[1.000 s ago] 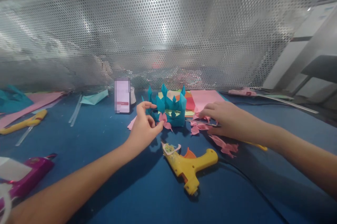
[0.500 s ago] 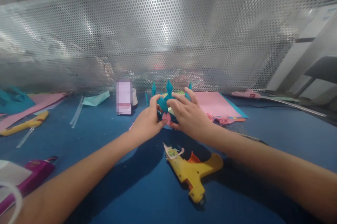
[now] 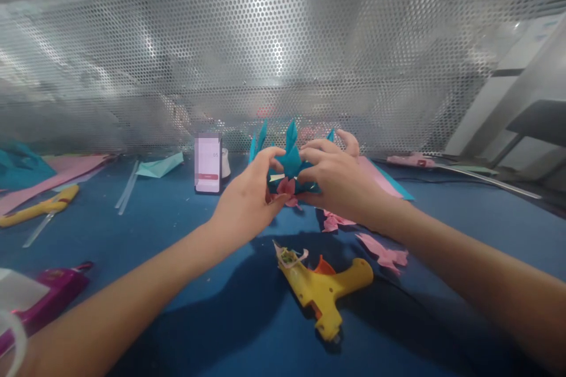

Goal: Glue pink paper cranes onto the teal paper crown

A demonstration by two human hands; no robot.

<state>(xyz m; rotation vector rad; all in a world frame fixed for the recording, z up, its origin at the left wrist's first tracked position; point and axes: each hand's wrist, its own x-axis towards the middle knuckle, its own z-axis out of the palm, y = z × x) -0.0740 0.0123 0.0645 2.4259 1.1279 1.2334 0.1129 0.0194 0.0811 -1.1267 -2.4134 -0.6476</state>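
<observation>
A blue folded-paper crown [image 3: 290, 160] with tall pointed tips stands upright between my hands, lifted a little above the table. My left hand [image 3: 251, 189] grips its left side, thumb low at the front and fingers around the edge. On the other side, my right hand [image 3: 332, 173] has its fingers curled on the crown and its thumb underneath. At the lower front of the crown sits a pink paper piece [image 3: 286, 188], close to both thumbs. Below my hands lies a yellow glue gun [image 3: 325, 288], with whitish and greenish residue around its nozzle.
Pink paper pieces [image 3: 385, 252] lie to the right, before pink and blue sheets [image 3: 380, 179]. A phone [image 3: 207, 163] stands upright behind my left hand. Yellow cutter [image 3: 42, 210], purple tool [image 3: 55, 294] and clear sticks [image 3: 127, 188] are at left. A perforated metal panel [image 3: 274, 41] borders the back.
Both hands have raised the crown slightly and shifted it right. Pink paper pieces on the right now lie nearer to me, beside the glue gun. The phone's screen shows different content.
</observation>
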